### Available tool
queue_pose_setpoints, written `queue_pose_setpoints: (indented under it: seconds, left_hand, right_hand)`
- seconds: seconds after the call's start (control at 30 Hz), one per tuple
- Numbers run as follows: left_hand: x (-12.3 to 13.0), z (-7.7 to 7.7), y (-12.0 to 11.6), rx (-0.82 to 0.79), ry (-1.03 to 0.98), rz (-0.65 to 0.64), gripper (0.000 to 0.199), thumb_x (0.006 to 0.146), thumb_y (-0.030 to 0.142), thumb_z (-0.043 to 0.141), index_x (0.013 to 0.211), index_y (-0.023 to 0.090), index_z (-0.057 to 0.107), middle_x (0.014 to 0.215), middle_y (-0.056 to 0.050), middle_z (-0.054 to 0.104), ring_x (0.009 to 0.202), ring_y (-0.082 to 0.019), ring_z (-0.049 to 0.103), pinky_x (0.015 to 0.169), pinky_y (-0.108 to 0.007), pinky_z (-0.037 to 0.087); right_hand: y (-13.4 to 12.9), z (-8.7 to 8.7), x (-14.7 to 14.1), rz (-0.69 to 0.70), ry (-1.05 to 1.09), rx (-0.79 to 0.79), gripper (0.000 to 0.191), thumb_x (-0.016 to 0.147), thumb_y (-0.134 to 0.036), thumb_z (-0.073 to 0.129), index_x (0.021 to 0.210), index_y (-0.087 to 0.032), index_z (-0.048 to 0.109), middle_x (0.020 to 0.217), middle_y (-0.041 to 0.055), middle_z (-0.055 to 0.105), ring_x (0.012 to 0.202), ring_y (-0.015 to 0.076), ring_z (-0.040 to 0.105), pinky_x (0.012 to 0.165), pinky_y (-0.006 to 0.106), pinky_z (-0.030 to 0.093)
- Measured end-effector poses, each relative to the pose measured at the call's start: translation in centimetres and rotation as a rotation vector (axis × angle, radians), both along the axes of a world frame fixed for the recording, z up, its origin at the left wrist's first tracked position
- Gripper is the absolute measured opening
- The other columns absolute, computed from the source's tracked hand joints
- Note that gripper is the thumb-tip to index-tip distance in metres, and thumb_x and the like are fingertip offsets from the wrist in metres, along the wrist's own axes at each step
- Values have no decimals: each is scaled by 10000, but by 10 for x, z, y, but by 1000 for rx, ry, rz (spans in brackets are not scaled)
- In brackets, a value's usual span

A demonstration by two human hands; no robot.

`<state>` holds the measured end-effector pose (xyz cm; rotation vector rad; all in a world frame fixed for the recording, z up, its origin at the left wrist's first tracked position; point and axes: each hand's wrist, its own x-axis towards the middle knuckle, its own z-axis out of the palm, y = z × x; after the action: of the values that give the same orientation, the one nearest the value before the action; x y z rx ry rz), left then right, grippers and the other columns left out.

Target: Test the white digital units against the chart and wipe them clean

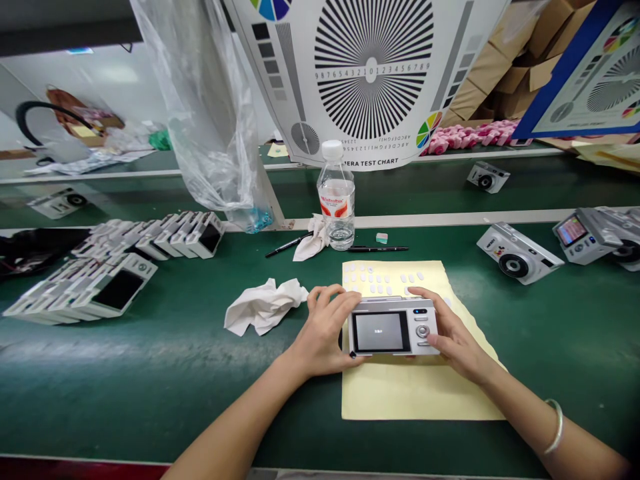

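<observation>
A silver digital camera is held level between both hands, its lit grey screen and buttons facing me. My left hand grips its left end, fingers on the top edge and thumb underneath. On the right end, my right hand has its index finger at the top and its thumb beside the lower buttons. Beneath the camera lies a yellow sheet with several small white oval stickers along its upper part. A crumpled white tissue rests left of my left hand.
Rows of silver cameras stand at the left; more cameras sit at the right. A water bottle, a black pen and another tissue are behind the sheet. A camera test chart hangs above, near a plastic bag.
</observation>
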<state>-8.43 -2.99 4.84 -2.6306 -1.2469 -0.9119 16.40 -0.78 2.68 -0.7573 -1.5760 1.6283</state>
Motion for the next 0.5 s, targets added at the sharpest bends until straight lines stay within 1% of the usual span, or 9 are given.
queue_pose_setpoints:
  seconds: [0.1, 0.17, 0.23, 0.3, 0.4, 0.5]
  left_hand:
    - [0, 0, 0, -4, -11, -3, 727, 629, 328, 701, 1248, 189, 344, 1165, -132, 592, 1076, -320, 471, 915, -473, 288]
    - [-1, 1, 0, -39, -49, 12, 720, 605, 320, 712, 1224, 182, 371, 1150, -128, 585, 1081, -318, 469, 920, -476, 312]
    - [-2, 4, 1, -114, -114, 52, 706, 565, 338, 733, 1178, 175, 423, 1118, -121, 573, 1084, -316, 470, 912, -463, 356]
    - [-3, 6, 1, -195, -172, 95, 702, 525, 374, 757, 1131, 170, 467, 1093, -117, 556, 1078, -315, 477, 888, -446, 400]
    - [-3, 9, 0, -247, -193, 121, 717, 503, 411, 774, 1110, 166, 481, 1091, -124, 535, 1062, -314, 486, 862, -443, 422]
    - [0, 8, -2, -193, -170, 112, 706, 519, 397, 771, 1111, 156, 471, 1071, -125, 551, 1056, -316, 482, 872, -458, 398]
  right_hand:
    - [0, -2, 0, -7, -5, 20, 637, 828, -480, 563, 1361, -308, 260, 1309, 118, 459, 1086, 279, 556, 710, 333, 556]
    - [-1, 0, 0, 22, 13, 13, 732, 820, -494, 575, 1406, -316, 175, 1338, 130, 442, 1100, 278, 552, 723, 336, 551]
    - [-2, 3, 0, 78, 35, -12, 869, 796, -506, 608, 1443, -338, 53, 1378, 136, 406, 1115, 279, 548, 748, 350, 551]
    - [-3, 6, 0, 119, 54, -40, 962, 774, -493, 645, 1452, -361, -24, 1406, 131, 372, 1116, 270, 552, 784, 365, 550]
    - [-3, 9, -1, 124, 79, -65, 979, 771, -443, 671, 1453, -361, -27, 1394, 130, 374, 1090, 249, 565, 803, 359, 552]
    - [-2, 9, -2, 104, 94, -90, 908, 790, -432, 654, 1437, -347, 22, 1337, 132, 414, 1052, 234, 576, 762, 331, 559]
